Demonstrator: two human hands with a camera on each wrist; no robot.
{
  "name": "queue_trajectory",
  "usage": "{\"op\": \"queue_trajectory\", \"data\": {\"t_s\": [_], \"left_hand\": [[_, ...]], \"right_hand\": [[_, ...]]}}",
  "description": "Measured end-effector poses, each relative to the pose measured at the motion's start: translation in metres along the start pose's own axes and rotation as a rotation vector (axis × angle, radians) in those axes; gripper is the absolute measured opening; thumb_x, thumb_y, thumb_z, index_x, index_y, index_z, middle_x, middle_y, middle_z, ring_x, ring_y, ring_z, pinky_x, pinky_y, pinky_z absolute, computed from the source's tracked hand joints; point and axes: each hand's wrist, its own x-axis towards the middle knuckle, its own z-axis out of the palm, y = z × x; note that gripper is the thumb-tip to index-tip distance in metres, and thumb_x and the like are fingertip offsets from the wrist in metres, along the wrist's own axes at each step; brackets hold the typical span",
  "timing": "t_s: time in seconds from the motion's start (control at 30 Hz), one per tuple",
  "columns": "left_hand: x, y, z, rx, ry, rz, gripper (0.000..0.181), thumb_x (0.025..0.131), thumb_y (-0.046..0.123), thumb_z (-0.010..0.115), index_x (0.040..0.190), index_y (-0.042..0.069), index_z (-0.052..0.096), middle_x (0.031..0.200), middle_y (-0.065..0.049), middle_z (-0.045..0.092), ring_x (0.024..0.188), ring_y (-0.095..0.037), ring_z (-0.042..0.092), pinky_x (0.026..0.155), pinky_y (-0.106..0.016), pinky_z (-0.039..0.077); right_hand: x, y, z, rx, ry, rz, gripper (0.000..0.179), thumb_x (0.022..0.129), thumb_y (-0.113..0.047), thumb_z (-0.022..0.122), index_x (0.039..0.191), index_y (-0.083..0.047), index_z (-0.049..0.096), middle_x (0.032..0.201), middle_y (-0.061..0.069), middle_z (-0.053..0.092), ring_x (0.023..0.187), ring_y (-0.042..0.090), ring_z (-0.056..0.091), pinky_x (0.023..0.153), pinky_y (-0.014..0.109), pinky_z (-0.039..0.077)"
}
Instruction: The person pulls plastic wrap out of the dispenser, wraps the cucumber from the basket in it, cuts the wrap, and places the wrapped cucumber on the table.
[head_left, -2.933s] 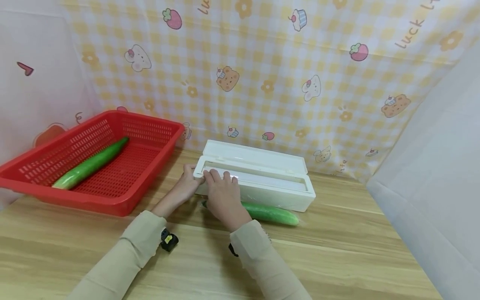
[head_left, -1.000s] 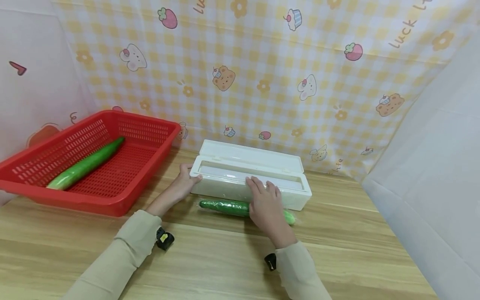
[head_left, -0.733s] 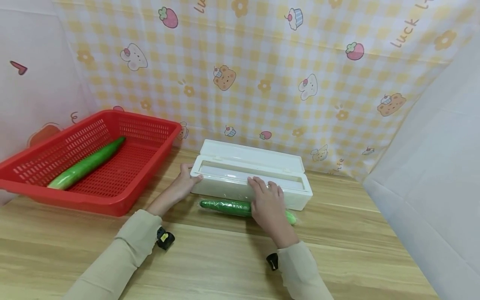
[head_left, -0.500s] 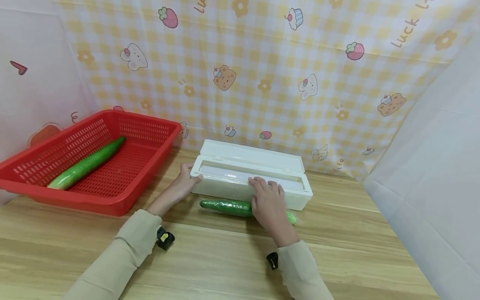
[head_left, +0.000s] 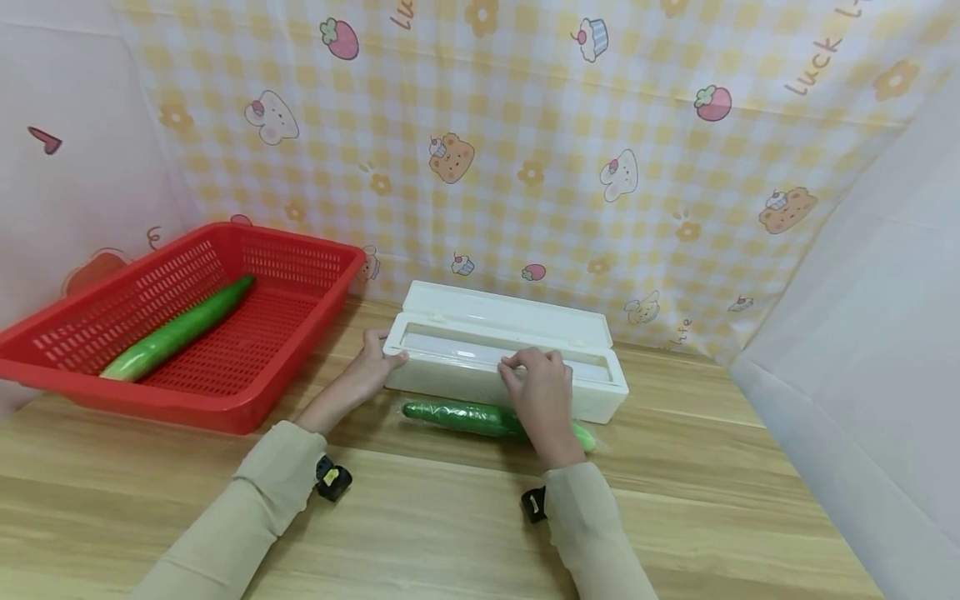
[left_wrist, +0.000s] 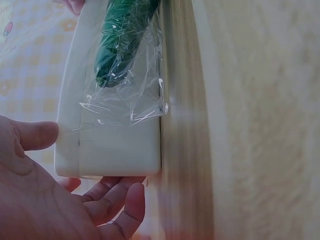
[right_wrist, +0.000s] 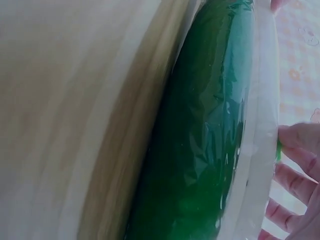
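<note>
A white cling film dispenser (head_left: 442, 373) stands on the table with its lid tipped back, a pale roll (head_left: 480, 352) showing inside. My left hand (head_left: 365, 368) grips its left end, thumb at the front and fingers round the end. At the middle of the front edge, my right hand (head_left: 542, 396) pinches a small green tab (right_wrist: 279, 151) between thumb and forefinger. Along the dispenser's front lies a cucumber (head_left: 465, 417) wrapped in clear film (left_wrist: 142, 100); the right hand hides part of it in the head view.
A red plastic basket (head_left: 247, 410) stands at the left with an unwrapped cucumber (head_left: 180, 332) inside. Behind the dispenser hangs a checked curtain (head_left: 495, 217). The wooden table (head_left: 420, 525) extends in front, and a white cloth wall (head_left: 855, 333) borders the right.
My right hand has moved from the dispenser's left end to its middle. Its fingers, lately laid on the front edge, now pinch. The left hand keeps its grip on the end.
</note>
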Motion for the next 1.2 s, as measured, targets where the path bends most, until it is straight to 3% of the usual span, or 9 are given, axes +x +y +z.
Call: {"op": "queue_trajectory", "data": {"t_s": [0.3,0.5,0.67,0.83,1.2], "left_hand": [[-0.001,0.003,0.003,0.011,-0.006,-0.002,0.054,0.097,0.017,0.041,0.136,-0.006,0.011,0.142,-0.037,0.024,0.134,-0.042,0.024,0.11,-0.053,0.019],[-0.001,0.003,0.003,0.008,-0.007,0.003,0.054,0.097,0.017,0.041,0.136,-0.006,0.011,0.142,-0.037,0.023,0.134,-0.041,0.023,0.11,-0.052,0.018],[-0.002,0.004,0.002,0.012,-0.007,0.003,0.055,0.097,0.017,0.041,0.136,-0.006,0.011,0.142,-0.037,0.024,0.134,-0.041,0.023,0.11,-0.052,0.018],[-0.002,0.003,0.001,0.008,-0.009,0.0,0.055,0.097,0.017,0.041,0.137,-0.005,0.01,0.141,-0.037,0.024,0.134,-0.043,0.023,0.11,-0.053,0.018],[-0.001,0.001,-0.001,0.031,-0.009,0.0,0.056,0.097,0.019,0.041,0.137,-0.005,0.01,0.139,-0.038,0.028,0.132,-0.044,0.027,0.108,-0.054,0.021]], "right_hand": [[0.002,0.002,-0.001,0.036,0.026,0.066,0.009,0.079,-0.018,0.068,0.077,-0.011,0.072,0.091,0.004,0.072,0.085,0.03,0.055,0.075,0.045,0.041],[0.001,0.004,-0.002,0.044,0.06,0.06,0.008,0.078,-0.016,0.067,0.076,-0.009,0.072,0.089,0.005,0.071,0.083,0.03,0.055,0.072,0.046,0.041],[0.0,0.009,-0.007,0.084,0.049,0.105,0.009,0.078,-0.015,0.067,0.077,-0.007,0.071,0.092,0.007,0.071,0.087,0.033,0.055,0.077,0.049,0.04],[-0.002,0.023,-0.016,0.112,0.005,0.171,0.013,0.079,-0.016,0.065,0.081,-0.005,0.07,0.1,0.011,0.069,0.092,0.035,0.053,0.085,0.051,0.035],[-0.007,0.058,-0.034,0.115,0.022,0.223,0.013,0.077,-0.015,0.066,0.08,-0.002,0.068,0.107,0.015,0.062,0.103,0.039,0.048,0.096,0.057,0.029]]}}
